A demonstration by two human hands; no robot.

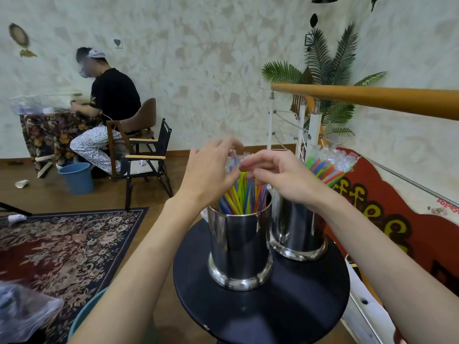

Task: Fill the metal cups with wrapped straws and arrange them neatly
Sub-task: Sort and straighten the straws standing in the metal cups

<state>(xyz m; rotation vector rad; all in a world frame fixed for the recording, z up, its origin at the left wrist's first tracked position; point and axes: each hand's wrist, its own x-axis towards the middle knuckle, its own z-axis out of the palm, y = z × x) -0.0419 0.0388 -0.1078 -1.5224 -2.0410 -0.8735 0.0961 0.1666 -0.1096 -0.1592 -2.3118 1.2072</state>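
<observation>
Both hands are up over the near cup [239,247], and that cup is the marker for everything here. The left hand [211,167] hovers above its left rim, fingers curled in, fingertips pinching the clear wrapper ends at the top of the straws [242,192]. The right hand [278,173] comes in from above the right rim, fingers bent and closing on the same tuft of wrapper tips, so the two hands meet almost fingertip to fingertip directly over the cup's mouth.

The straws stand nearly upright in the near cup, long axis running straight up into the hands, fanned a little toward the top. Both hands sit at about the same height; neither is clearly nearer, though the left seems to have the firmer hold on the tips.

Both forearms reach up and inward from either side of the cup, wrists raised. My read: this is the tidying step, gathering the bundle so it stands evenly, and the next move probably depends on keeping the pull along the upright axis so nothing tips out.

Just behind and to the right, touching or very nearly, stands the second cup [296,232], with its own straws [325,167] leaning away to the right. Both cups rest on the round black counter [285,306].
</observation>
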